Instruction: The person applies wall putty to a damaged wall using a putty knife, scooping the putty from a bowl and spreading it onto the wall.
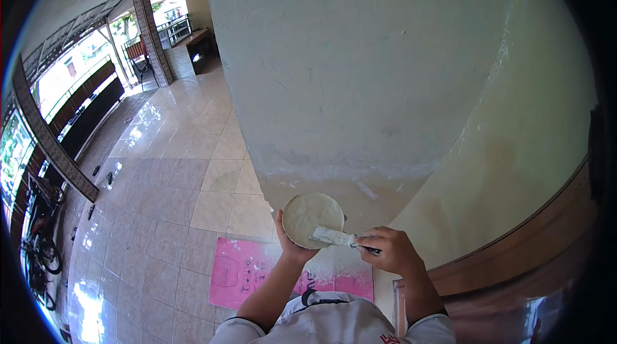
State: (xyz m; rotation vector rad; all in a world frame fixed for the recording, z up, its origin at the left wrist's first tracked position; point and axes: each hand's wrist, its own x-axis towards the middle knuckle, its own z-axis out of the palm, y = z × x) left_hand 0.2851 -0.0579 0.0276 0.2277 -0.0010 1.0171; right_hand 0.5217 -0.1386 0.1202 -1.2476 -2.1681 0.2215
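My left hand (290, 244) supports a round, shallow tub (285, 217) from its left side and below, fingers wrapped round it. Off-white paste, which looks like putty, fills the tub (312, 209) nearly to the rim. In my right hand (391, 251) is a putty knife (331, 236), gripped by its dark handle. Its blade is coated in white paste and lies over the tub's lower right edge, at the paste. Just beyond the tub stands a wall (360, 74) with scratches and whitish patches along its bottom.
Beneath my arms a pink printed sheet (230, 271) with white crumbs lies on the tiled floor (160, 215). A brown wooden door (514, 260) is at the right. Far left are pillars (152, 35), a dark fence (90, 113) and a parked motorcycle (44, 247).
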